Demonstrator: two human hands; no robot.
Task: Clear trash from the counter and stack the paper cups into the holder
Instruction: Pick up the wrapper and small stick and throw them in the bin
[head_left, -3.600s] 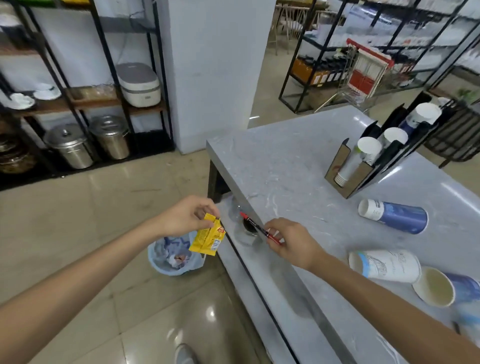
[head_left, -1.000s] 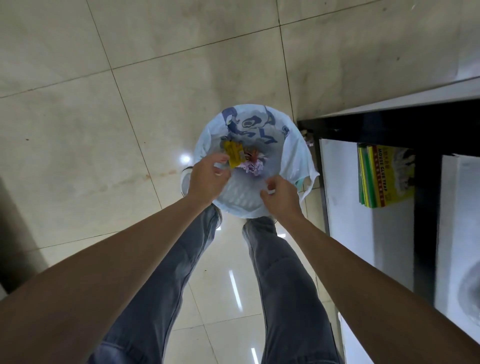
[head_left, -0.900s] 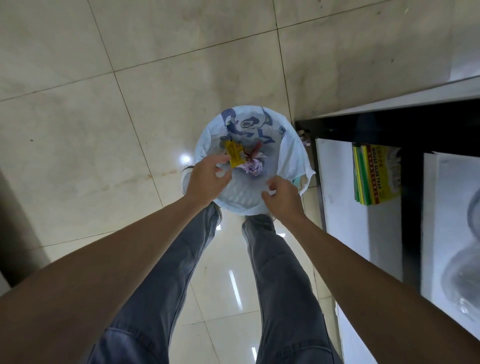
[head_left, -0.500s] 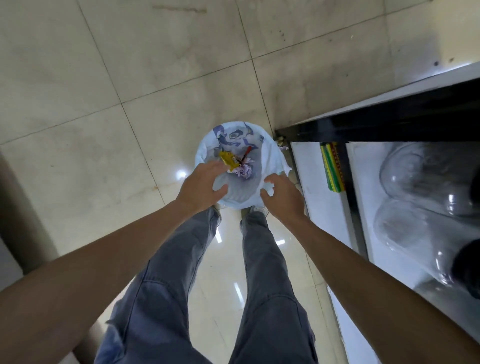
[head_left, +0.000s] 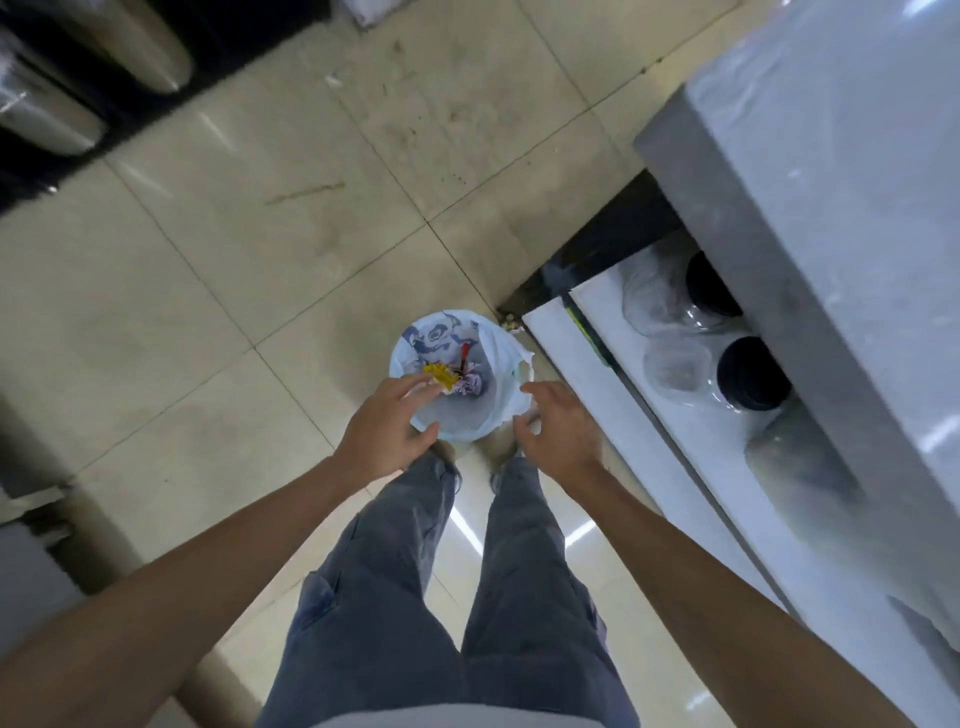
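A small trash bin (head_left: 457, 421) lined with a white and blue plastic bag stands on the tiled floor in front of my feet. Inside it lie a yellow packet (head_left: 439, 374), a red stick (head_left: 464, 356) and some crumpled purple trash (head_left: 470, 384). My left hand (head_left: 387, 434) hovers over the bin's left rim with relaxed, spread fingers and holds nothing. My right hand (head_left: 556, 431) hovers at the bin's right rim, fingers loose, also holding nothing. The paper cups and their holder are out of view.
The grey marble counter (head_left: 810, 171) fills the right side. A white shelf (head_left: 691, 431) below it carries clear glass jars (head_left: 670, 332) with black lids. Steel pots (head_left: 47, 109) sit on a dark rack at the top left. My grey trouser legs stand behind the bin.
The yellow packet and red stick have left my hands and now lie in the bin. Both hands have opened and lifted away from it, and my view has risen toward the counter.
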